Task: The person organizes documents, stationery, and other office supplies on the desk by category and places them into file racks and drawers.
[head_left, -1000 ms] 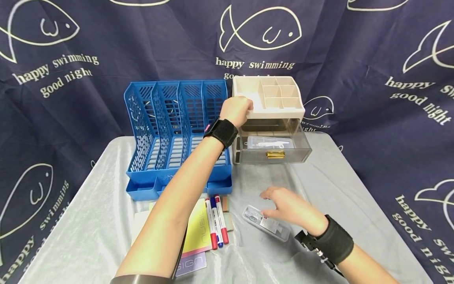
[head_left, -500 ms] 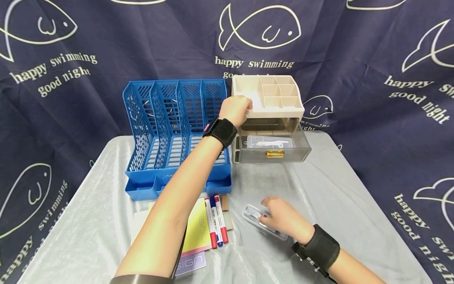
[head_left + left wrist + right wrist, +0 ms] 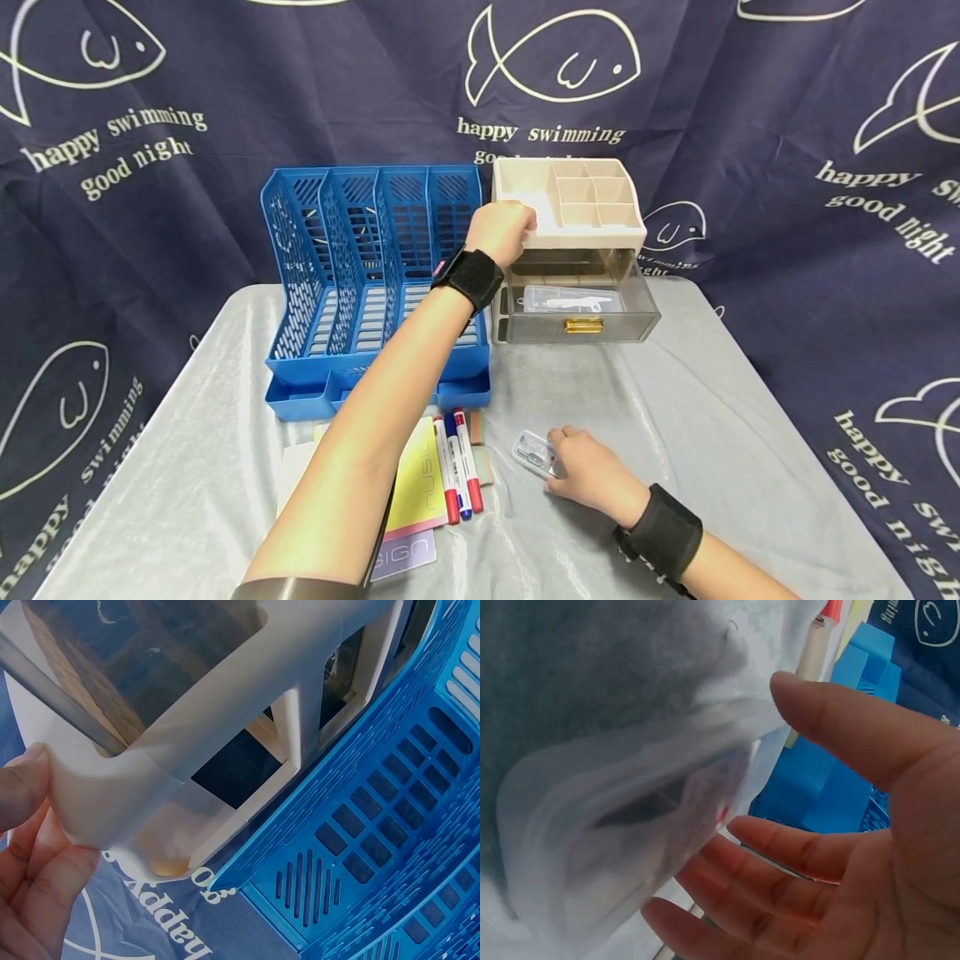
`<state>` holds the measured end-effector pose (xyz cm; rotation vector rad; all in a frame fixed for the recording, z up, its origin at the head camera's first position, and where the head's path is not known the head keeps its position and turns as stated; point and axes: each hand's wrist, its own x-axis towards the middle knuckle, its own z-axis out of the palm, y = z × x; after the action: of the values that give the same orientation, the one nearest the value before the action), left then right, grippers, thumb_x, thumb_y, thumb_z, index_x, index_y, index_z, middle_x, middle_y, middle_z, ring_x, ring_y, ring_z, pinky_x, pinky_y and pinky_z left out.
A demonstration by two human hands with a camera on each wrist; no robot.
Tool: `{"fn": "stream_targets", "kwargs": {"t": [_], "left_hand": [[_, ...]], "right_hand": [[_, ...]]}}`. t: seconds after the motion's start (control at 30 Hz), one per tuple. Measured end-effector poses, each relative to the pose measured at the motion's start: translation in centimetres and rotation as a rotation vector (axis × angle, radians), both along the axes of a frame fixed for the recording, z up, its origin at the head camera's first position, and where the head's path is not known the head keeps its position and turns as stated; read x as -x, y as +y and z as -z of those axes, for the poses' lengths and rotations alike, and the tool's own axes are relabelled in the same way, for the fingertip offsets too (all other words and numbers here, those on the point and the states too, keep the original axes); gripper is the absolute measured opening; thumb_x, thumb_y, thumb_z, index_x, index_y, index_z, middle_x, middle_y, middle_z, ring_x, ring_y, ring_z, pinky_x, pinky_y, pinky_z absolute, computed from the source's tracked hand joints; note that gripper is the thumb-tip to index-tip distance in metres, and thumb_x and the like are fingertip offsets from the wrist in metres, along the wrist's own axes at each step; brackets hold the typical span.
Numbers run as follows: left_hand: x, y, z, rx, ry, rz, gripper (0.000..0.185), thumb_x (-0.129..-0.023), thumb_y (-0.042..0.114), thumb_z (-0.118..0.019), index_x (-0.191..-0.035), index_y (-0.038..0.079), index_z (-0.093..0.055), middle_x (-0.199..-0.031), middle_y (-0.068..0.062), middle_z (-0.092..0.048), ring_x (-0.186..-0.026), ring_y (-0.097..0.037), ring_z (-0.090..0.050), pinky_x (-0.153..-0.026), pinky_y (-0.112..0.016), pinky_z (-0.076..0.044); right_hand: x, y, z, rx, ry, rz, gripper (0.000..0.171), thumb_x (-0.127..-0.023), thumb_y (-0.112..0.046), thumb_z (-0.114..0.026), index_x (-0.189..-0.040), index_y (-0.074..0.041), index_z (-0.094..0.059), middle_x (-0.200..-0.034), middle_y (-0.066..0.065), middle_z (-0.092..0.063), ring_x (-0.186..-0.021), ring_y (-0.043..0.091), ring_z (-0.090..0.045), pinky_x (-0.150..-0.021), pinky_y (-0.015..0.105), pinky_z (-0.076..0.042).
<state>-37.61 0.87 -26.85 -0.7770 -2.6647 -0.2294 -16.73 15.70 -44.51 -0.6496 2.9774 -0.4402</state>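
Observation:
My left hand (image 3: pixel 513 227) grips the front left corner of a beige desk organizer (image 3: pixel 592 204); in the left wrist view its thumb (image 3: pixel 19 787) presses that corner (image 3: pixel 120 802). The organizer's smoky clear drawer (image 3: pixel 630 321) stands pulled out, with a clear case (image 3: pixel 570 298) inside. My right hand (image 3: pixel 570 467) lies over a small clear plastic case (image 3: pixel 531 451) on the table. Thumb and curled fingers (image 3: pixel 780 855) close round the blurred case (image 3: pixel 622 825) in the right wrist view.
A blue slotted file rack (image 3: pixel 360 275) stands left of the organizer, touching it. Three markers (image 3: pixel 457 467) and yellow and purple notebooks (image 3: pixel 420 500) lie in front of the rack, partly under my left forearm. A grey cloth (image 3: pixel 712 417) covers the table; a dark fish-print curtain hangs behind.
My right hand has drawn back toward me and settled lower on the small clear case, its fingers closing round it. The left hand and the drawer have stayed put.

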Motion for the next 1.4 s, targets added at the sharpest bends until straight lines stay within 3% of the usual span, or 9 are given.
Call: {"fn": "stream_targets", "kwargs": {"t": [0.27,0.83,1.13,1.4], "left_hand": [[0.0,-0.1,0.0,0.003,-0.006,0.002,0.021,-0.087,0.003,-0.059,-0.101,0.013,-0.072,-0.102,-0.003,-0.069,-0.093,-0.018,-0.064,-0.083,-0.034,-0.05],[0.0,-0.1,0.0,-0.002,-0.004,0.003,0.022,-0.088,0.003,-0.058,-0.101,0.014,-0.072,-0.102,-0.003,-0.07,-0.093,-0.018,-0.064,-0.082,-0.034,-0.05],[0.1,-0.2,0.0,0.0,-0.003,0.0,0.022,-0.087,0.002,-0.059,-0.1,0.014,-0.072,-0.102,-0.002,-0.07,-0.093,-0.018,-0.064,-0.083,-0.033,-0.05],[0.1,-0.2,0.0,0.004,0.0,0.001,0.023,-0.087,0.002,-0.058,-0.101,0.014,-0.072,-0.102,-0.003,-0.07,-0.092,-0.018,-0.064,-0.082,-0.034,-0.05]], "right_hand": [[0.0,-0.3,0.9,-0.039,0.004,0.049,0.043,-0.06,-0.013,-0.084,-0.088,0.0,-0.054,-0.076,0.003,-0.047,-0.069,0.02,-0.048,-0.059,0.038,-0.046],[0.3,-0.2,1.1,-0.039,-0.019,0.069,0.039,-0.061,-0.013,-0.083,-0.084,-0.001,-0.055,-0.074,0.003,-0.046,-0.066,0.019,-0.045,-0.056,0.034,-0.044],[0.6,0.3,-1.2,0.013,0.031,-0.032,0.037,-0.061,-0.014,-0.082,-0.082,-0.006,-0.053,-0.073,-0.003,-0.045,-0.064,0.013,-0.042,-0.055,0.027,-0.037],[0.1,0.4,-5.0,0.015,0.004,-0.089,0.041,-0.062,-0.014,-0.08,-0.095,-0.006,-0.057,-0.08,-0.003,-0.05,-0.072,0.013,-0.047,-0.06,0.027,-0.042]]}}
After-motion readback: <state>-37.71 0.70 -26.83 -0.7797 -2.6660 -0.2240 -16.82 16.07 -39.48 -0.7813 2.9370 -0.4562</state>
